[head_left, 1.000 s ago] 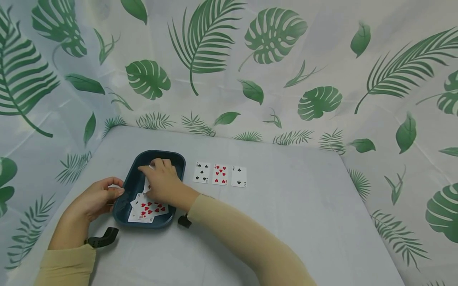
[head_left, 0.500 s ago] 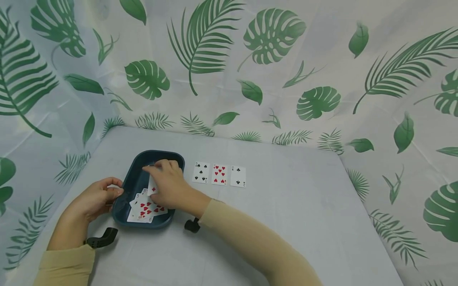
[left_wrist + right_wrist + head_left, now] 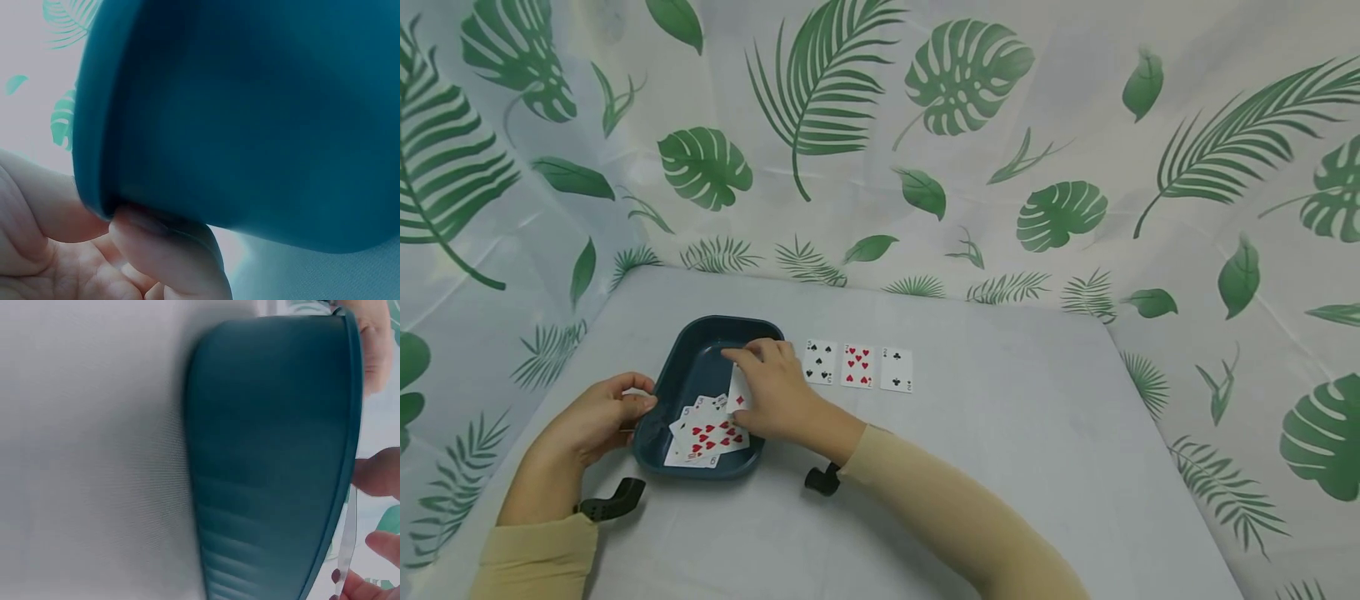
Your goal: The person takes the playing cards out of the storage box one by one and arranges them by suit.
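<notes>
In the head view my left hand (image 3: 606, 417) pinches the left rim of a dark blue tray (image 3: 672, 379); the left wrist view has thumb and finger at the rim of the tray (image 3: 250, 125). Over the tray's right side, my right hand (image 3: 775, 392) holds a playing card (image 3: 739, 392) by its edges, tilted up, a red diamond showing. The right wrist view catches this card (image 3: 347, 544) edge-on between thumb and fingers, just above the tray rim. Loose playing cards (image 3: 703, 442) lie fanned in the tray's near end, a heart card on top.
Right of the tray, three cards lie face up in a row on the white cloth: a five of spades (image 3: 818, 362), a seven of hearts (image 3: 857, 367) and a two of clubs (image 3: 897, 369). A leaf-patterned curtain (image 3: 850, 200) hangs behind the table.
My right hand has moved to the right across the tray, drawing the diamond card up from the far side of the pile. The left hand stays at the rim.
</notes>
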A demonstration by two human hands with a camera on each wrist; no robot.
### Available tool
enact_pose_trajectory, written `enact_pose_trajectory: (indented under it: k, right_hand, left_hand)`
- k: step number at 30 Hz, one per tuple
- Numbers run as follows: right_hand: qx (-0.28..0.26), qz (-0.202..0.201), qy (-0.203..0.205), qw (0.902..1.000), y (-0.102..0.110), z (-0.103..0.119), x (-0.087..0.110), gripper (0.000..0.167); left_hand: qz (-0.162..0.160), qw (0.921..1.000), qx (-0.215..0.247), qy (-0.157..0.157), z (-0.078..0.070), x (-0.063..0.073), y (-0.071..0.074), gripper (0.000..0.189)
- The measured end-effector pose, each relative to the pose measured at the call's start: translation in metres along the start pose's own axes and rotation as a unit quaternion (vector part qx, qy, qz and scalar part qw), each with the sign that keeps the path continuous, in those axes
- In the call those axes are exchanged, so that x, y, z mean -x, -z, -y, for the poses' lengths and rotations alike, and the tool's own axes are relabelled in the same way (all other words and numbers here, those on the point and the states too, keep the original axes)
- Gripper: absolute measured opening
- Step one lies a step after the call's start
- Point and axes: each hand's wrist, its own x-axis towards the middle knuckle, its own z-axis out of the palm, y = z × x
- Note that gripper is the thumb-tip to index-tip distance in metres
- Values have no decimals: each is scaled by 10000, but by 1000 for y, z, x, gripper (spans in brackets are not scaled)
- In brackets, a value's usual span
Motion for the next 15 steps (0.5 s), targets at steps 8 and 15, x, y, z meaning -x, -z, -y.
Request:
enact_pose_trajectory:
  k: [8,15]
  right_hand:
    - [-114,-132,-282,9995,6,-9,15,89]
    - [-269,-196,-412,9986,13,-20,28,87]
  left_hand:
    - [11,10000,10,5,2,-1,0,24]
    - [-13,10000,-15,27,2,-1,0,25]
